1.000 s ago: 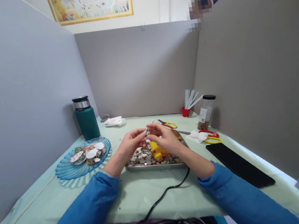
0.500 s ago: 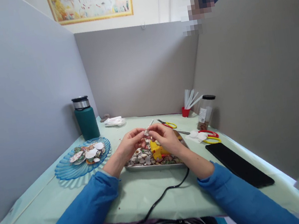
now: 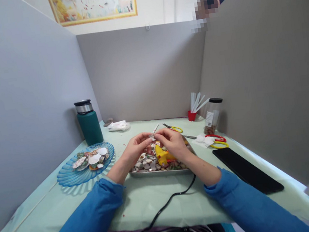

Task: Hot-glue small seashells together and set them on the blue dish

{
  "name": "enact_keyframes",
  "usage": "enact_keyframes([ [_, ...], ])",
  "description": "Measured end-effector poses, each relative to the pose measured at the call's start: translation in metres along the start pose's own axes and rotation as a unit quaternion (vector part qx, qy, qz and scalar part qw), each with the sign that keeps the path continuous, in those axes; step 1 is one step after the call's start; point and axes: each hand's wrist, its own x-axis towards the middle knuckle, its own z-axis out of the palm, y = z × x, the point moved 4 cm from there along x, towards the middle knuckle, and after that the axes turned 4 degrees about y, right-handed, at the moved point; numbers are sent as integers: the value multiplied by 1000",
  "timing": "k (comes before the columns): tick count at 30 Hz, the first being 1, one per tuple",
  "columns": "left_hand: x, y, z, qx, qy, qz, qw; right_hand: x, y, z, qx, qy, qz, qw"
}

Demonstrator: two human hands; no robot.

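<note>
Both: left hand, right hand | fingers pinching small piece | over tray

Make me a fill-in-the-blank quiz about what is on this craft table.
1. The left hand and right hand pinch a small piece above a metal tray holding shells and a ____ glue gun.
2. The glass plate left of the tray is ____.
3. The white sticks stand in a cup coloured ____.
Missing words: yellow; blue; red.
</note>
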Motion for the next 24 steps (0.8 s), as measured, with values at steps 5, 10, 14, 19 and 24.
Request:
enact_keyframes([
  [5, 1, 0, -1, 15, 10, 11, 1000, -3, -4, -1, -75, 20, -40, 996],
  [10, 0, 1, 0, 28, 8, 16, 999, -5, -12, -2, -131, 52, -94, 985],
  [14, -1, 2, 1, 36, 1, 11, 999, -5, -12, -1, -134, 45, -96, 985],
  [19, -1, 2, 2, 46, -5, 12, 999, -7, -12, 0, -153, 41, -98, 982],
  [24, -2, 3, 2, 56, -4, 16, 998, -8, -14, 0, -176, 41, -122, 976],
])
